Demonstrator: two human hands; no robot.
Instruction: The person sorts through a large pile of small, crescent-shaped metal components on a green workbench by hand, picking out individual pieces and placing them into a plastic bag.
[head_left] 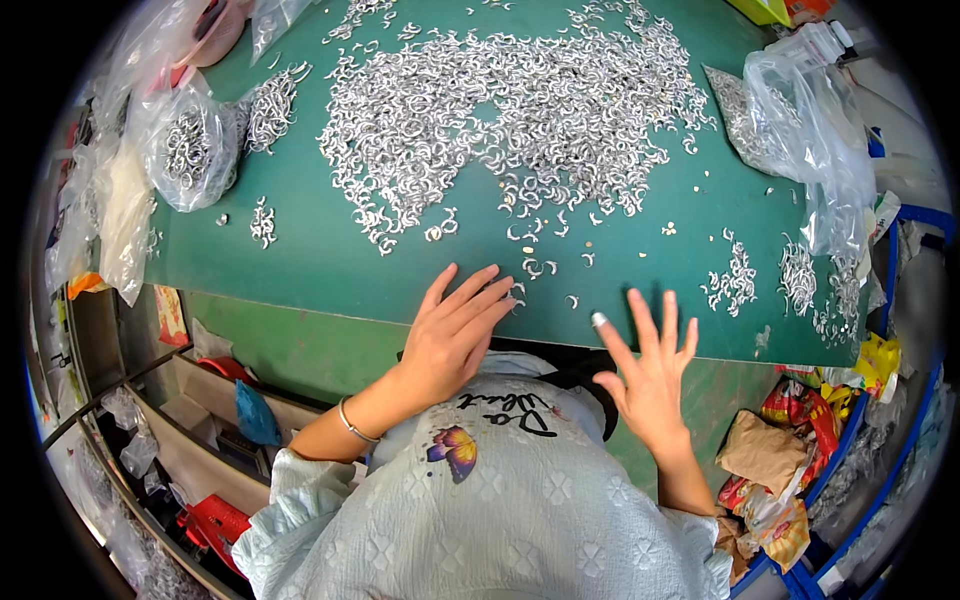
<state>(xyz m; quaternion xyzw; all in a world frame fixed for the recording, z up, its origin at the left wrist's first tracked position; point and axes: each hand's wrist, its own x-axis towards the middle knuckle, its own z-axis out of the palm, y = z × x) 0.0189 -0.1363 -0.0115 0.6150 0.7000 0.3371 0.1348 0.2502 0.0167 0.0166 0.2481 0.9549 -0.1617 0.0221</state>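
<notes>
A broad heap of small silver crescent-shaped metal pieces [560, 110] covers the far middle of the green table [250, 260]. My left hand [455, 330] is over the near edge, fingers stretched forward and lying close together; its fingertips are beside a few loose crescents, and no held piece shows. Further right, my right hand [650, 370] has its fingers spread, with a white covering on one fingertip and nothing in its grasp. Between the hands and the heap lie scattered crescents [540, 267] and a few small pale bits [668, 229].
Clear plastic bags of crescents stand at the left [190, 150] and right [760, 110]. Small separate piles [735, 275] lie at the right end, another [263, 222] at the left. Open drawers [190, 400] and a blue-framed rack [850, 440] flank me below the table.
</notes>
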